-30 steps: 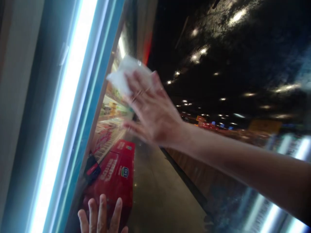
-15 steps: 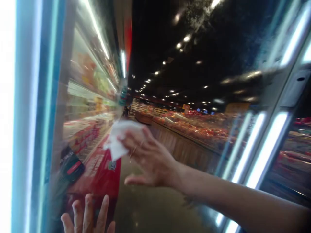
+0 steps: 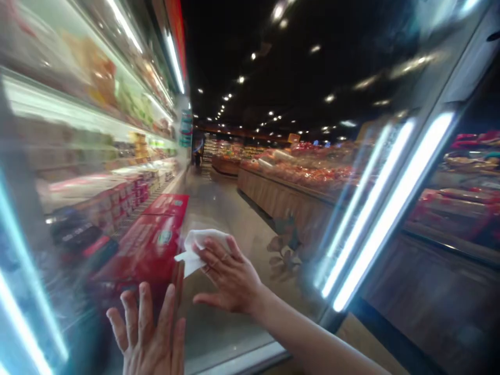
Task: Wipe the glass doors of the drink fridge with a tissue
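Glass door (image 3: 273, 172) of a chilled display case, viewed at a steep angle. Its surface reflects a shop aisle, with shelving on the left and produce bins further off on the right.

Edges: the door's lower frame (image 3: 234, 360) is a pale strip running just below both hands, near the bottom of the view. On the right, the pane ends at twin lit strips (image 3: 385, 213) that slant up and away. On the far left, another lit strip (image 3: 23, 297) marks the opposite side. Between these limits, a broad stretch of glass lies above and to the right of the right hand, reaching up to the lit strips. The gap between the two hands is narrow.

Right hand (image 3: 230, 278): the forearm enters from the lower right. The palm faces the glass and the fingers are nearly straight and close together, with the thumb held out to the near side. The fingertips pin a white cloth (image 3: 195, 249) against the pane. The cloth is crumpled and sticks out past the fingertips to the left and upward, low on the door and left of centre.

Left hand (image 3: 150, 338): it sits at the bottom edge of the view, near and to the left of the right hand. The fingers are spread wide and point upward — the palm is laid toward the glass and it holds nothing. Whether the palm actually touches the glass cannot be told.

Reflected red cartons (image 3: 150, 242) show just left of the cloth, and motion blur softens the left side.
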### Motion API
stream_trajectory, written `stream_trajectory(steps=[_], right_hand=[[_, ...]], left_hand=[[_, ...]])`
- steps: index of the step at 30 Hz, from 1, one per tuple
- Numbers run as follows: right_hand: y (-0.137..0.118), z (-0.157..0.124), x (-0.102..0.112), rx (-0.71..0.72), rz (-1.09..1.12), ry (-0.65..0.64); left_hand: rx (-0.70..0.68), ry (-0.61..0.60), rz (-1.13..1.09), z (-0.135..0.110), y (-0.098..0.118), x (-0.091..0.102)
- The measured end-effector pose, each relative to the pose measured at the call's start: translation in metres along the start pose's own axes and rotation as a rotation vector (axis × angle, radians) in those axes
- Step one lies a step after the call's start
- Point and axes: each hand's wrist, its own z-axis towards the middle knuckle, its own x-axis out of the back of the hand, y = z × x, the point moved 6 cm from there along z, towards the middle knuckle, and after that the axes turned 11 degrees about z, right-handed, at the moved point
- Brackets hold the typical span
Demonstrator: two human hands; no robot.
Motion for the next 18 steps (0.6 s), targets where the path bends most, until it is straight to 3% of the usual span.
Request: stream_trajectory(steps=[2,5,7,9,11,13,15,18], right_hand=[[0.009,-0.041,-0.004,-0.166,-0.001,0.060],[0.029,-0.106,-0.008,-0.565,-0.006,0.217],[0.002,-0.131,-0.028,-0.670,0.018,0.266],[-0.058,-0.131,-0.060,-0.614,0.088,0.241],[-0.129,-0.116,-0.093,-0.445,0.233,0.179],[-0.176,-0.108,-0.113,-0.311,0.329,0.144],[-0.181,-0.122,-0.117,-0.318,0.346,0.149],[-0.138,-0.174,-0.104,-0.549,0.298,0.181]], left_hand=[[-0.012,-0.020,0.005,-0.002,-0.006,0.002],[-0.037,-0.024,0.029,-0.008,-0.017,0.004],[-0.049,-0.033,0.046,-0.012,-0.025,0.003],[-0.063,-0.037,0.071,-0.016,-0.034,0.003],[-0.079,-0.038,0.097,-0.018,-0.041,0.002],[-0.085,-0.041,0.112,-0.019,-0.048,0.000],[-0.090,-0.054,0.108,-0.021,-0.053,-0.003],[-0.100,-0.082,0.088,-0.028,-0.056,-0.008]])
